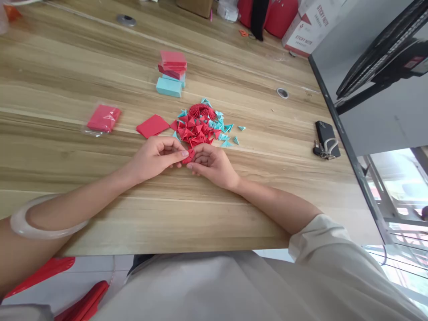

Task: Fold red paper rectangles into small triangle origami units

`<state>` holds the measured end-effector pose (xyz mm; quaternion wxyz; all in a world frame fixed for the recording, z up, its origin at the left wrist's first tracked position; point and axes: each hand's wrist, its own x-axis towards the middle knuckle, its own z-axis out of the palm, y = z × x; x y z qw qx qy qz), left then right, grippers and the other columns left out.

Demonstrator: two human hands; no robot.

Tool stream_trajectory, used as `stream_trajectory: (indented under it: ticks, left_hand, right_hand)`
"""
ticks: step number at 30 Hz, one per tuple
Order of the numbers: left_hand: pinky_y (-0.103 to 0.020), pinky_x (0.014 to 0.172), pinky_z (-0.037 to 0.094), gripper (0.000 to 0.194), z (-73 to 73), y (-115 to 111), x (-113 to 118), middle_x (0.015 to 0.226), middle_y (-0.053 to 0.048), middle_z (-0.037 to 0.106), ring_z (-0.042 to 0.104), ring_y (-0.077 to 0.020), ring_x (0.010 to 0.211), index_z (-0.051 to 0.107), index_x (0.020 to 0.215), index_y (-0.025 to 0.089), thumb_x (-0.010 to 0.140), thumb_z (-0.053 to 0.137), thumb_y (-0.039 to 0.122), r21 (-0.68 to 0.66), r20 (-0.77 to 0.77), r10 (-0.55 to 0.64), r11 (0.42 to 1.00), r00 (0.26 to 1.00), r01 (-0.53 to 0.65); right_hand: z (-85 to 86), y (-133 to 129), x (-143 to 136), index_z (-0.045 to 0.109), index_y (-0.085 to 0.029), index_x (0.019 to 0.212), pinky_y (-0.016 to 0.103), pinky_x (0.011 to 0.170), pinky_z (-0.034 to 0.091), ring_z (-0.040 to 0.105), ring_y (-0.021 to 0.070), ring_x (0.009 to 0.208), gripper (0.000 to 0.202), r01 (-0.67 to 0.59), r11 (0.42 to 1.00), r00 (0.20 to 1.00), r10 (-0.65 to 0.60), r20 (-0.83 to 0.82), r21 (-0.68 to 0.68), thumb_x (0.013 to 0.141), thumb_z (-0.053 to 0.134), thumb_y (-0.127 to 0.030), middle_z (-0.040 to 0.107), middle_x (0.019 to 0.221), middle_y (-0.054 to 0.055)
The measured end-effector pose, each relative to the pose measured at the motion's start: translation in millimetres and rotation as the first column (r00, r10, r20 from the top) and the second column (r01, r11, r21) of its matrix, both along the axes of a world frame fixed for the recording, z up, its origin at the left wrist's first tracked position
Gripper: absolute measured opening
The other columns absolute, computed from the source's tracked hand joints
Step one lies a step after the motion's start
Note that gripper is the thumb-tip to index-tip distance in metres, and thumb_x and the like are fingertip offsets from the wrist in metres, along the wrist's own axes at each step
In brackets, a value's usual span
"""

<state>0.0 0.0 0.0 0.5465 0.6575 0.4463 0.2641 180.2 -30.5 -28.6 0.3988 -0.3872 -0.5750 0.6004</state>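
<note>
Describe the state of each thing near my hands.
Left hand: pinching small red paper
Right hand: pinching it too
Small red paper: held, fold details unclear
Red triangles: folded, heaped
Blue triangles: folded, scattered
Pleated red ring: assembled
Red sheets: unwrapped, flat
Red packet: wrapped

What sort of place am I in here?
Probably an office or craft workroom: a wooden desk with round grommets, sticky-note packaging at its far side, and folded paper pieces heaped near your hands.

One pleated red ring (202, 110), two grommets (282, 93)
</note>
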Motion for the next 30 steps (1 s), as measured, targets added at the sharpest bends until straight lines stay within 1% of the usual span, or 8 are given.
stream_trajectory:
  ticks: [5, 10, 17, 19, 23, 30]
  left_hand:
    - [-0.018, 0.05, 0.043, 0.021, 0.1, -0.1, -0.7, 0.062, -0.002, 0.064, 0.058, -0.0102, 0.056, 0.063, 0.071, 0.014, 0.075, 0.067, 0.034, 0.012, 0.003, -0.014, 1.0, 1.0, 0.014]
    - [-0.018, 0.05, 0.043, 0.021, -0.2, 0.6, -1.0, 0.061, -0.001, 0.063, 0.057, -0.0094, 0.056, 0.064, 0.071, 0.014, 0.075, 0.066, 0.034, 0.014, 0.015, -0.028, 1.0, 1.0, 0.028]
    - [-0.018, 0.052, 0.045, 0.018, -2.2, 2.9, -1.4, 0.061, 0.0, 0.063, 0.058, -0.0089, 0.056, 0.062, 0.069, 0.015, 0.076, 0.065, 0.031, -0.005, 0.036, -0.047, 0.999, 0.998, 0.047]
    - [-0.018, 0.051, 0.044, 0.017, -2.1, 2.8, -1.4, 0.061, 0.0, 0.063, 0.058, -0.0093, 0.056, 0.062, 0.068, 0.015, 0.075, 0.065, 0.03, -0.012, 0.03, -0.044, 0.999, 0.999, 0.044]
    - [-0.019, 0.048, 0.043, 0.018, -0.6, 1.5, -1.0, 0.062, -0.001, 0.063, 0.057, -0.0095, 0.054, 0.062, 0.067, 0.015, 0.074, 0.064, 0.031, -0.002, 0.019, -0.049, 0.999, 0.999, 0.049]
    - [-0.02, 0.052, 0.045, 0.017, 0.2, 0.6, 0.3, 0.063, -0.001, 0.064, 0.058, -0.0102, 0.055, 0.061, 0.066, 0.015, 0.074, 0.064, 0.031, -0.009, 0.023, -0.05, 0.999, 0.998, 0.05]
  right_hand:
    - [2.9, 0.0, 0.5, 0.053, -0.014, 0.084, 0.018, 0.053, 0.05, 0.059, 0.0056, 0.056, 0.021, -0.016, 1.0, 1.0, 0.016, 0.005, -0.018, 0.076, 0.068, -0.027, 0.064, 0.074, 0.0]
    - [6.1, -0.3, 0.9, 0.051, -0.014, 0.078, 0.017, 0.05, 0.049, 0.059, 0.0052, 0.054, 0.022, -0.016, 0.999, 1.0, 0.016, 0.005, -0.03, 0.078, 0.067, -0.03, 0.062, 0.07, -0.001]
    - [7.7, -0.6, 1.6, 0.051, -0.015, 0.079, 0.017, 0.049, 0.047, 0.058, 0.0055, 0.054, 0.027, 0.002, 1.0, 1.0, -0.002, 0.007, -0.015, 0.079, 0.065, -0.038, 0.059, 0.069, -0.002]
    - [8.3, 0.0, 1.8, 0.053, -0.015, 0.082, 0.018, 0.049, 0.048, 0.058, 0.0056, 0.053, 0.027, 0.007, 1.0, 1.0, -0.007, 0.001, -0.003, 0.081, 0.062, -0.04, 0.06, 0.068, -0.001]
    - [8.5, 2.1, 3.0, 0.055, -0.015, 0.085, 0.018, 0.051, 0.048, 0.058, 0.0061, 0.053, 0.029, 0.024, 1.0, 0.999, -0.023, -0.027, 0.014, 0.086, 0.056, -0.043, 0.06, 0.062, -0.003]
    - [10.0, 3.5, 4.2, 0.055, -0.014, 0.082, 0.017, 0.051, 0.048, 0.057, 0.0056, 0.053, 0.03, 0.014, 1.0, 0.997, -0.014, -0.071, 0.001, 0.083, 0.059, -0.045, 0.06, 0.061, -0.003]
